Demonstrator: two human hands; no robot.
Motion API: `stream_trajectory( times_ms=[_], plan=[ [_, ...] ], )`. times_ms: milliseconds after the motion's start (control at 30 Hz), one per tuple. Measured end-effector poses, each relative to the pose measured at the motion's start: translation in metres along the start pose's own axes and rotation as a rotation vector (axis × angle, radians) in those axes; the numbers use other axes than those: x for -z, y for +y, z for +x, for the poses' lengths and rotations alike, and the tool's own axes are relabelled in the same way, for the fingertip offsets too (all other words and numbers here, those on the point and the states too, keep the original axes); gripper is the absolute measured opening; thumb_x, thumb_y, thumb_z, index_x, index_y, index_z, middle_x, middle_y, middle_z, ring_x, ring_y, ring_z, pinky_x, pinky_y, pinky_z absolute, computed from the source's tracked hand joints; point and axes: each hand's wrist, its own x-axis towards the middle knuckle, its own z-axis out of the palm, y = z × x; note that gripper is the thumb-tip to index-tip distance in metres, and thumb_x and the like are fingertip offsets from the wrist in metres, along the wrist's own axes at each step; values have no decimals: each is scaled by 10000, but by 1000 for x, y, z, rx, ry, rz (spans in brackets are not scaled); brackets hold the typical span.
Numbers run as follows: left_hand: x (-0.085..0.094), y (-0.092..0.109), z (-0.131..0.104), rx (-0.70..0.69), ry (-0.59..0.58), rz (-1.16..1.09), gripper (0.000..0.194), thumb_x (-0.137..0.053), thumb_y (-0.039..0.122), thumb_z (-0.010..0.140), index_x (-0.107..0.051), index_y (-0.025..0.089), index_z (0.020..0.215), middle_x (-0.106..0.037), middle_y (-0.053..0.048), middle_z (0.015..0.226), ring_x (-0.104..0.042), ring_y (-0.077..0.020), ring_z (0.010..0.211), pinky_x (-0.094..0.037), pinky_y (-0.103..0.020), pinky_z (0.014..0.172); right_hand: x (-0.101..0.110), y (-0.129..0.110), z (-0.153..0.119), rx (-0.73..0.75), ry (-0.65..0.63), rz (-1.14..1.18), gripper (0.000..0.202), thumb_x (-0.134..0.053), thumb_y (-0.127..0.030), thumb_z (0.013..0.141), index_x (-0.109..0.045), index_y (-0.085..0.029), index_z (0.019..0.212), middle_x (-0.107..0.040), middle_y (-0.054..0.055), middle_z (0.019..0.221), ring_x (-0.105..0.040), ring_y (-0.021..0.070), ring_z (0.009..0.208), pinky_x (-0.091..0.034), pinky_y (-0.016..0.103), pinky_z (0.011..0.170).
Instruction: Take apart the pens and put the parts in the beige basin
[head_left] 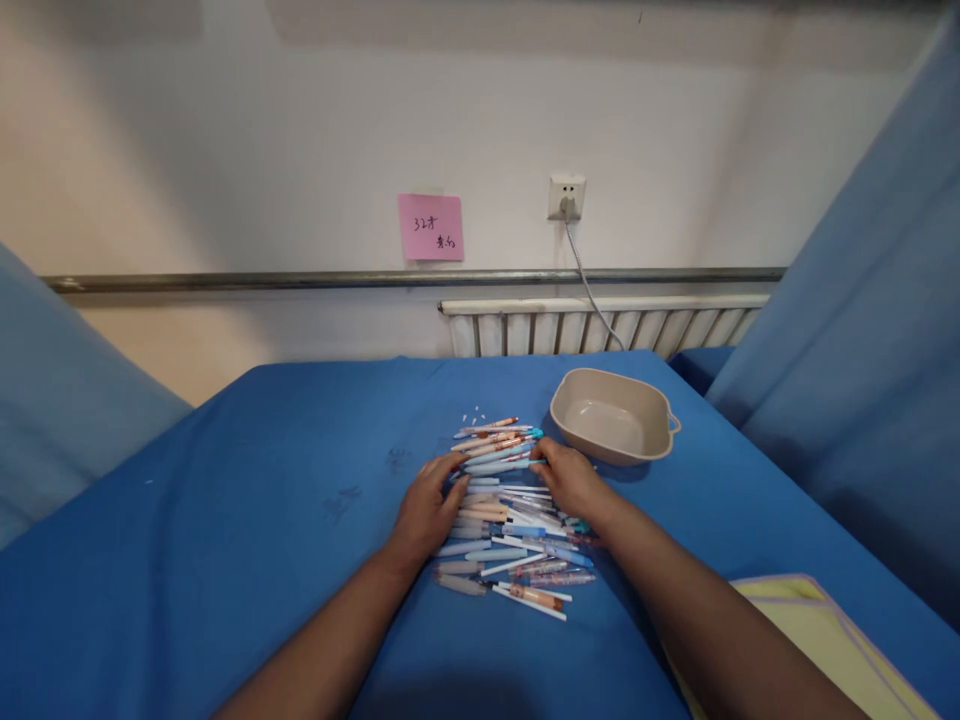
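Note:
A spread of slim pens (523,532), with white, pale blue, peach and clear patterned barrels, lies mostly crosswise on the blue cloth. My left hand (429,508) is at the left ends of the upper pens, its fingers and thumb curled against them. At the right ends of the same pens, my right hand (571,482) has its fingers closed around the tips. Between the two hands sits a bunch of pens (496,452). Thin white sticks lie among the lower pens, pointing in mixed directions. My fingertips are partly hidden by the pens and the hands themselves.
A beige plastic basin (611,452) with a small loop handle stands right of the pens. Tiny white scraps (474,412) lie beyond them. A yellow cloth (814,630) is at lower right. Blue curtains (862,330) hang at both sides; a radiator (547,330) lines the wall.

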Motion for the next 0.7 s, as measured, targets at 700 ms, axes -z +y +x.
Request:
stream_trajectory(
  times_ms=[700],
  plan=[
    [8, 21, -4, -37, -103, -9, 283, -386, 360, 920, -581, 194, 1040, -627, -72, 999, -567, -205, 944, -441, -357, 872, -5, -19, -9, 329, 54, 56, 134, -479, -178, 901, -592, -179, 972, -645, 54, 906, -570, 161, 887, -407, 266, 796]
  ],
)
